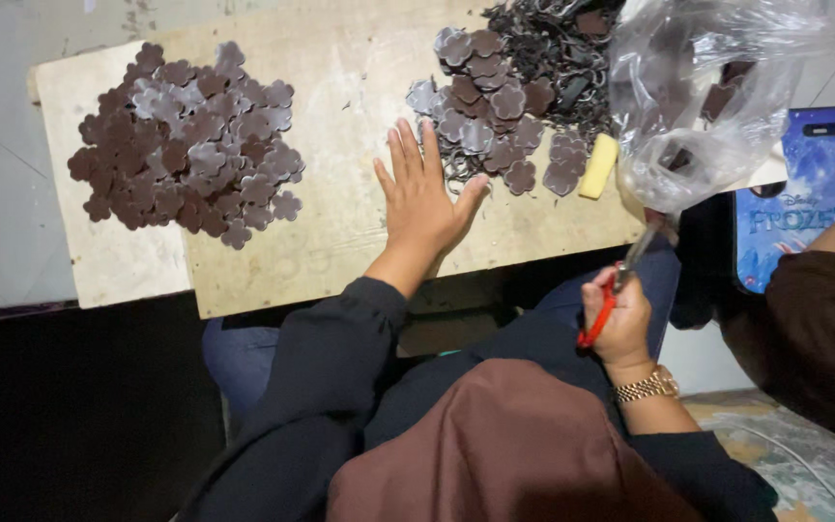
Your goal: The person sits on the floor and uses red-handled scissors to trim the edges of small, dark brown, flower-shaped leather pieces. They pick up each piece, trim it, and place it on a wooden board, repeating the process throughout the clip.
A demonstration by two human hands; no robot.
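My left hand (424, 193) lies flat and open on the wooden board (340, 242), fingers spread, touching the left edge of a pile of brown flower-shaped cutouts (495, 116). My right hand (620, 319) is closed around red-handled scissors (616, 290) over my lap, blades pointing up toward a clear plastic bag (698, 97). A larger heap of the same brown flower pieces (186, 145) sits at the board's left. Dark cut scraps (553, 48) lie behind the nearer pile.
A yellow block (598, 166) rests beside the right pile. The clear bag holds a few dark pieces. At the right, another person's brown sleeve (823, 319) and hand reach over a blue printed box (804, 193). The board overhangs a grey floor.
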